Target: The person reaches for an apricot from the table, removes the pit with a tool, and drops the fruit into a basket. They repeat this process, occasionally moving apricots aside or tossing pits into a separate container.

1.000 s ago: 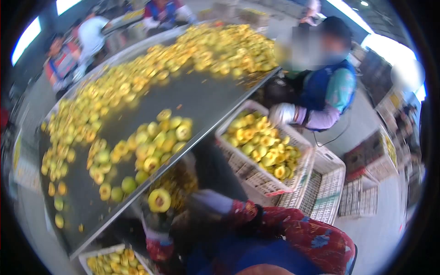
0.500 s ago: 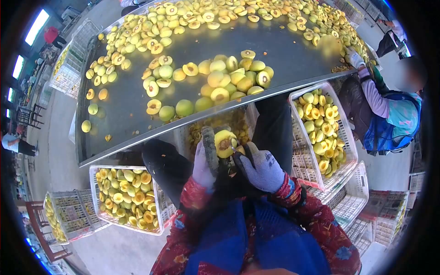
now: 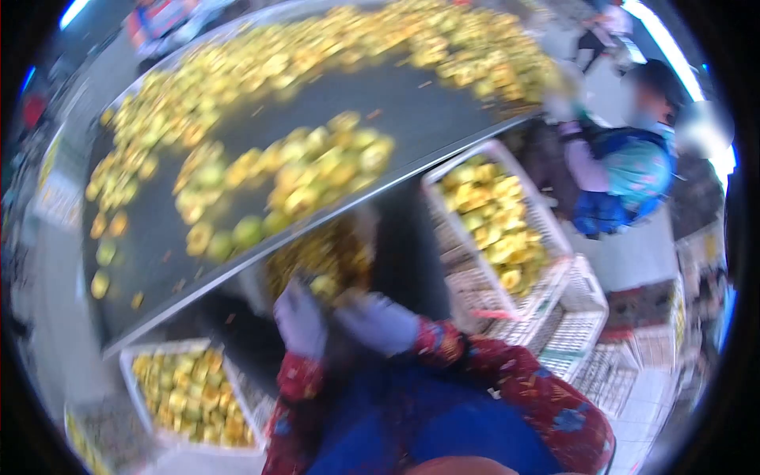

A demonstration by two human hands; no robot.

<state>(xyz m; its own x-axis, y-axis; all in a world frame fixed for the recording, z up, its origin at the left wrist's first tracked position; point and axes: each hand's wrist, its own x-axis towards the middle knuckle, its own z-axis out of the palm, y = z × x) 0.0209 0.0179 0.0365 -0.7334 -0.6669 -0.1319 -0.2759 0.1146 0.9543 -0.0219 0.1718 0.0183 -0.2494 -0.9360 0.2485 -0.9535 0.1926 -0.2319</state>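
Motion smears the view. My left hand (image 3: 301,323), in a pale glove with dark fingers, is closed on a yellow-green peach half (image 3: 323,287) above a crate of fruit (image 3: 313,257) between my knees. Close beside it on the right, my gloved right hand (image 3: 380,323) has curled fingers near the fruit. It held a small metal-tipped tool half a second ago; blur hides the tip now. On the metal table (image 3: 317,107) ahead, a pile of halved peaches (image 3: 324,166) lies near the front edge.
A larger heap of peach halves (image 3: 277,51) covers the table's far side. White crates of fruit stand to the right (image 3: 550,237) and left (image 3: 127,380), with stacked crates (image 3: 570,317) further right. A co-worker (image 3: 625,170) sits at the table's right end.
The view has swung, so the table and crates appear shifted left and blurred. Both hands show lower and further left, still close together at the peach half.
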